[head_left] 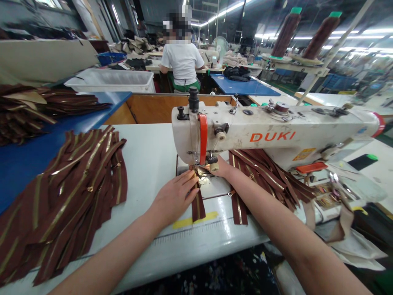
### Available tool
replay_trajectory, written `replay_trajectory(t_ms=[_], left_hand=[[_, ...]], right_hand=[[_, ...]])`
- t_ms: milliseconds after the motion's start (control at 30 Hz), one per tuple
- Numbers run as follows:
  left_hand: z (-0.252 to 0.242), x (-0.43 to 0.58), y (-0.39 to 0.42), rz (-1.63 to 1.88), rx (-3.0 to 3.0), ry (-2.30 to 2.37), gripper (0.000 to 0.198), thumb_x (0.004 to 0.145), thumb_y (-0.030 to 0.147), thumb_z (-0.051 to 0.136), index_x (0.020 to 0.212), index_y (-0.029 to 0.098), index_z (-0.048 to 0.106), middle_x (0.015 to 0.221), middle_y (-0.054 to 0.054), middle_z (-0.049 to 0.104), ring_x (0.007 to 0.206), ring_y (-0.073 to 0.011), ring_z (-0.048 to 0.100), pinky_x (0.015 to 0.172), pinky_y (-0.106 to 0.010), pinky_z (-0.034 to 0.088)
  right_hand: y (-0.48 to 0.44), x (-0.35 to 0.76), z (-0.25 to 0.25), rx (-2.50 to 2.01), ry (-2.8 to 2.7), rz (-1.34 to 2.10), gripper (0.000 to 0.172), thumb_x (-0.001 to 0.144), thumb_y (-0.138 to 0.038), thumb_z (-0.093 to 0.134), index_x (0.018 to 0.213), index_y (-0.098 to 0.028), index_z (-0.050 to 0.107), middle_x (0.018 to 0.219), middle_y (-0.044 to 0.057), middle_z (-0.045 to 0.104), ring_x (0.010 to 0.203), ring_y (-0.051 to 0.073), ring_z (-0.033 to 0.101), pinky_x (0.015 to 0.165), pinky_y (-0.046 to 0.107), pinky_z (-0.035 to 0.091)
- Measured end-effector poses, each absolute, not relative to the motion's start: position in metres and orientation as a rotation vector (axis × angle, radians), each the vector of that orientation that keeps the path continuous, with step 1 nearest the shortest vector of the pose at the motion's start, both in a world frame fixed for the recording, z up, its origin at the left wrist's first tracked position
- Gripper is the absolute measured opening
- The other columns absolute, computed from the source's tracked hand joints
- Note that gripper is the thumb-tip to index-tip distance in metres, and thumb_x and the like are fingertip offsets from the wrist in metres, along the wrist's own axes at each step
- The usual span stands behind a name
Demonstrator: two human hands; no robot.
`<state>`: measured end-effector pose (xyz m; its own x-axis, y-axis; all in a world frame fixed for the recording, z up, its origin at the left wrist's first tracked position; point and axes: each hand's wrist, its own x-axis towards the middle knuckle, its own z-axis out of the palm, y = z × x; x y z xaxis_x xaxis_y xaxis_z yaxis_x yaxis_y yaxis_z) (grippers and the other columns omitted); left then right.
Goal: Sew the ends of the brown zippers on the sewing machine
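— Pressing flat on what, the left hand (176,196)?
— On the zipper (198,207), fingers spread and released, grasping nothing. The strip lies on the worktop (147,151), its far end under the machine (276,135) needle.
— And the right hand (220,168)?
— At the presser foot, beside the strip; its fingers are hidden, so its grip cannot be told.
— Other zippers?
— A left pile (70,184), and a right pile (270,176) behind the right forearm.

Zipper pile (66,192) left of sewing machine (270,137)

Bright ceiling strip lights (229,7) glare overhead; shadows are soft, picture edges bend outward, and the right side blurs.
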<state>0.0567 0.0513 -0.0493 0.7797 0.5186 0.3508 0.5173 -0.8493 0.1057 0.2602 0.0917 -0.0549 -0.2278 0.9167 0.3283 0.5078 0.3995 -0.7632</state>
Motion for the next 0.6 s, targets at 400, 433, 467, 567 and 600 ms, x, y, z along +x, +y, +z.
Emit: replay_trajectory(t_ms=[400,433,467,567,600], left_hand=[[-0.0451,0.0569,0.0466,0.543,2.942,0.897,0.031,0.093,0.03,0.044,0.116,0.014,0.058,0.126,-0.012,0.06,0.122,-0.023,0.051,0.102,-0.04,0.043],[-0.0444,0.057,0.0463,0.533,2.943,0.903,0.031,0.092,0.03,0.046,0.116,0.013,0.059,0.127,-0.013,0.059,0.121,-0.0238,0.052,0.102,-0.04,0.043],[-0.0437,0.0572,0.0459,0.521,2.943,0.911,0.031,0.091,0.03,0.047,0.115,0.013,0.059,0.127,-0.014,0.059,0.121,-0.0245,0.052,0.102,-0.041,0.043],[-0.0418,0.0576,0.045,0.491,2.943,0.938,0.031,0.09,0.03,0.05,0.115,0.013,0.059,0.127,-0.014,0.059,0.121,-0.0249,0.052,0.101,-0.042,0.044],[-0.0414,0.0576,0.0448,0.484,2.942,0.946,0.031,0.09,0.03,0.05,0.115,0.014,0.059,0.127,-0.014,0.059,0.121,-0.0247,0.052,0.101,-0.041,0.043]], right_hand=[[0.0893,0.2595,-0.0527,-1.222,-1.901,0.736,0.012,0.071,-0.014,0.064,0.08,-0.018,0.07,0.082,0.003,0.073,0.092,0.023,0.065,0.094,0.039,0.046],[0.0895,0.2598,-0.0529,-1.225,-1.9,0.736,0.011,0.071,-0.013,0.063,0.078,-0.018,0.07,0.081,0.003,0.073,0.092,0.023,0.065,0.094,0.039,0.047],[0.0897,0.2599,-0.0532,-1.229,-1.898,0.733,0.011,0.071,-0.012,0.063,0.076,-0.018,0.07,0.08,0.003,0.073,0.092,0.023,0.065,0.094,0.039,0.047],[0.0899,0.2594,-0.053,-1.239,-1.89,0.721,0.011,0.069,-0.01,0.063,0.071,-0.018,0.07,0.078,0.003,0.072,0.092,0.023,0.065,0.094,0.039,0.047],[0.0896,0.2588,-0.0523,-1.239,-1.887,0.716,0.01,0.069,-0.01,0.063,0.069,-0.018,0.069,0.078,0.002,0.073,0.093,0.023,0.065,0.093,0.039,0.047]])
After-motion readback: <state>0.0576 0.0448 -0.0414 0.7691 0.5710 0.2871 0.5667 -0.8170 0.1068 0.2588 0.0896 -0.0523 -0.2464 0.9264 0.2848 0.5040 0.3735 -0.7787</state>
